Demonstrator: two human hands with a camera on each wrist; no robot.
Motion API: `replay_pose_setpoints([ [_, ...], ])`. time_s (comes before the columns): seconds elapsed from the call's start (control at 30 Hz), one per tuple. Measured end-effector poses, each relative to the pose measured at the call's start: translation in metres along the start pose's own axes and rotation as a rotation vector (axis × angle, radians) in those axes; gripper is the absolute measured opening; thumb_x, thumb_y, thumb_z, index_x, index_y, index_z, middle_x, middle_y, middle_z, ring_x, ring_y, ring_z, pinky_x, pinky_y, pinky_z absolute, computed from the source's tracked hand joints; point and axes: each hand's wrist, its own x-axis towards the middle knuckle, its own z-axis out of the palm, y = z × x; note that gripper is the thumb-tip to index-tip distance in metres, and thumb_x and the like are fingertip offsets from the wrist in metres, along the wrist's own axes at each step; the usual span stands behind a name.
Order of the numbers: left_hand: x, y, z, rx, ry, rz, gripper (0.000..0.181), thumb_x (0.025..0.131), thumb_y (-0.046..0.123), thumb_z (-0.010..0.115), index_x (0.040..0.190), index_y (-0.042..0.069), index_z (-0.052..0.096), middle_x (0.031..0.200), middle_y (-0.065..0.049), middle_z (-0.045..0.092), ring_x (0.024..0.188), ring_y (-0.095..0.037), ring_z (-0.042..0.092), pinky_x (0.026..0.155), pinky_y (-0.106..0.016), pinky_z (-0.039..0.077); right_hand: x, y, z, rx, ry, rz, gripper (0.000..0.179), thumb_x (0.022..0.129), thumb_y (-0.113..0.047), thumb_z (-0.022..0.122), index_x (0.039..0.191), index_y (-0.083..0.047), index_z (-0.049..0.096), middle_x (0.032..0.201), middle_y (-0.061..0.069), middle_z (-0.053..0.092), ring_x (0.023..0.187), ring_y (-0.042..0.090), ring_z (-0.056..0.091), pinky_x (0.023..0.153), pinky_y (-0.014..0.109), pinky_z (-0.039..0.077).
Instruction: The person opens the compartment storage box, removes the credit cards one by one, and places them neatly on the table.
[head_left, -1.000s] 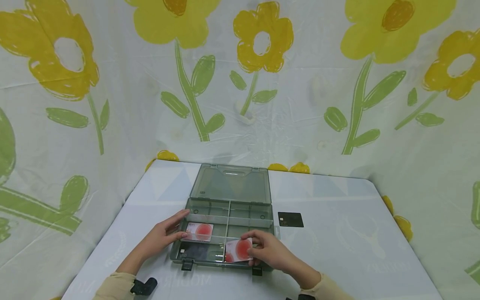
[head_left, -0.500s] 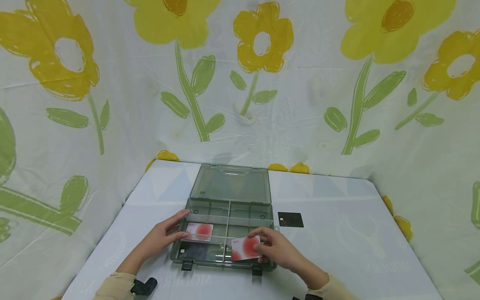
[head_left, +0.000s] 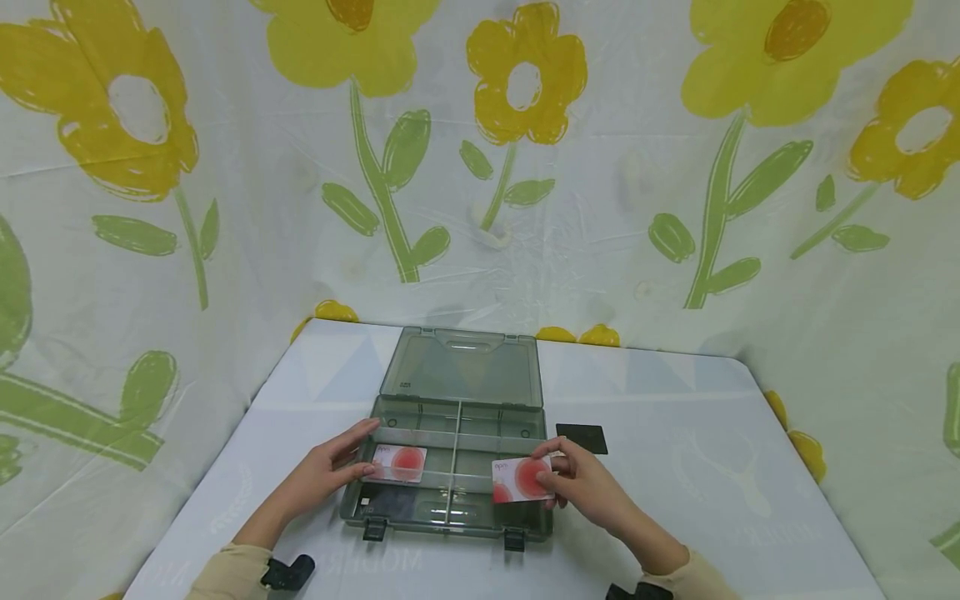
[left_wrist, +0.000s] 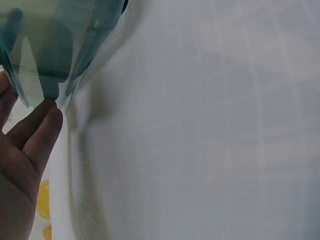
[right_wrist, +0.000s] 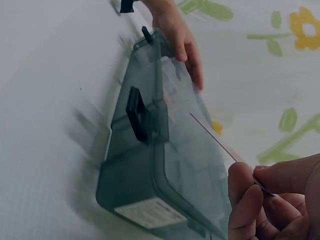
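A grey-green plastic organizer box (head_left: 480, 461) lies on the table with its hinged lid thrown back. My left hand (head_left: 322, 475) rests along its left side, and in the left wrist view the straight fingers (left_wrist: 47, 135) touch the box wall. Between thumb and fingers, my right hand (head_left: 592, 487) pinches a white card with red circles (head_left: 513, 483) over the box's front right corner. The right wrist view shows this card edge-on. A matching card (head_left: 393, 463) lies in the middle left compartment, and a black card (head_left: 390, 504) in the front left one.
Another black card (head_left: 592, 438) lies on the table right of the box, partly overlapped by my right hand. The raised lid (head_left: 461, 367) leans back behind the box. Two dark latches (head_left: 514, 542) stick out at its front. A flowered curtain surrounds the table.
My right hand has lifted the red-and-white card from the front right compartment and moved it right and away from me. My left hand has stayed put.
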Motion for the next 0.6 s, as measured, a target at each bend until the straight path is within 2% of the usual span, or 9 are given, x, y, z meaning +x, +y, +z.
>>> replay_pose_setpoints([
  [0.33, 0.0, 0.002, 0.0, 0.005, -0.002, -0.006, 0.075, 0.092, 0.036, 0.074, 0.156, 0.011, 0.043, 0.162, -0.015, 0.035, 0.147, -0.037, 0.033, 0.115, -0.037, 0.039, -0.005, 0.009, -0.025, -0.017, 0.082, 0.022, 0.038, 0.099, -0.018, 0.069, 0.125, 0.001, 0.05, 0.099, 0.011, 0.072, 0.068, 0.026, 0.065, 0.059, 0.026, 0.056],
  [0.6, 0.0, 0.001, 0.0, 0.013, 0.002, 0.001, 0.075, 0.092, 0.035, 0.075, 0.156, 0.011, 0.043, 0.162, -0.014, 0.036, 0.147, -0.037, 0.033, 0.115, -0.034, 0.039, -0.011, 0.018, -0.042, -0.04, 0.165, 0.062, 0.038, 0.099, -0.016, 0.068, 0.126, 0.001, 0.048, 0.095, 0.011, 0.07, 0.069, 0.025, 0.064, 0.058, 0.025, 0.055],
])
